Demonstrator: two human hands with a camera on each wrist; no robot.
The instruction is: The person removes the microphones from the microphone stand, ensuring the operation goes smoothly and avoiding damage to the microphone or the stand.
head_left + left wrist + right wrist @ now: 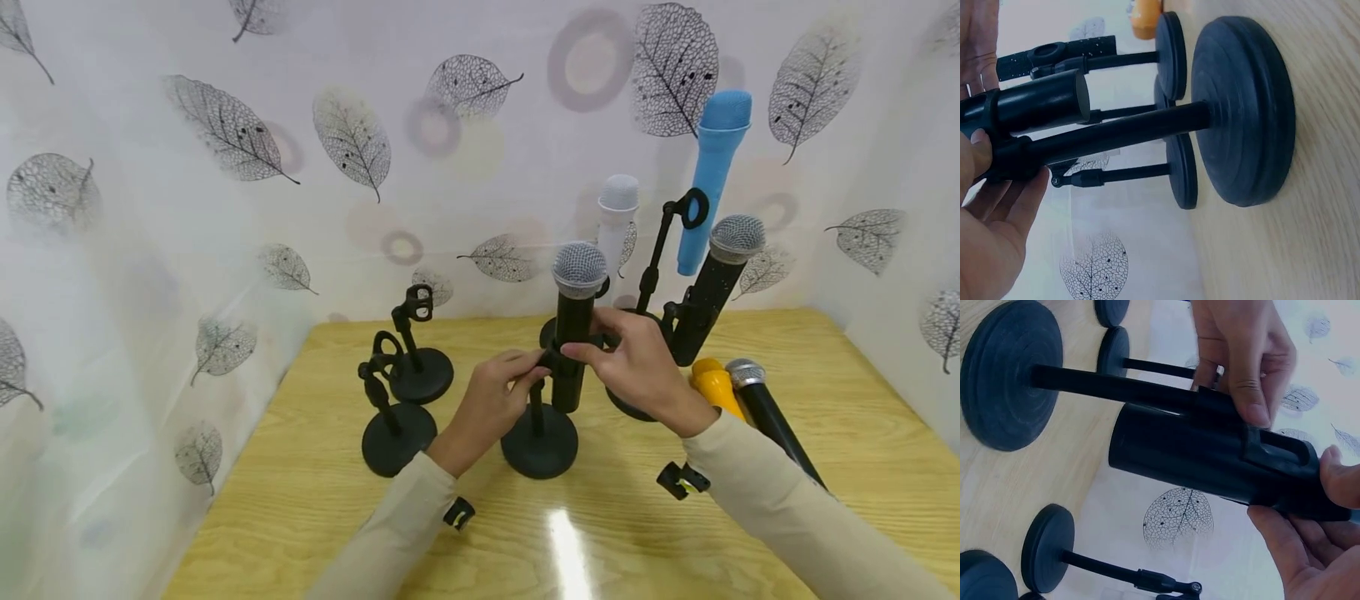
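A black microphone (pixel 574 321) with a silver mesh head stands nearly upright in the clip of a black microphone stand (pixel 539 442). My right hand (pixel 637 358) grips the microphone's body from the right, thumb in front. With thumb and fingers, my left hand (pixel 495 396) pinches the stand's clip joint at the left of the microphone. In the left wrist view the microphone's lower end (pixel 1054 103) sticks out of the clip beside the stand's pole (pixel 1122 134). The right wrist view shows the clip ring (pixel 1279 450) around the microphone body.
Two stands with bare clips (pixel 422 375) (pixel 399 439) stand at the left. Behind, stands hold a white microphone (pixel 617 217) and a speckled black microphone (pixel 712 287); a blue microphone (pixel 716 175) rises at the back right. A yellow microphone (pixel 716 387) and another black microphone (pixel 776 421) lie at right.
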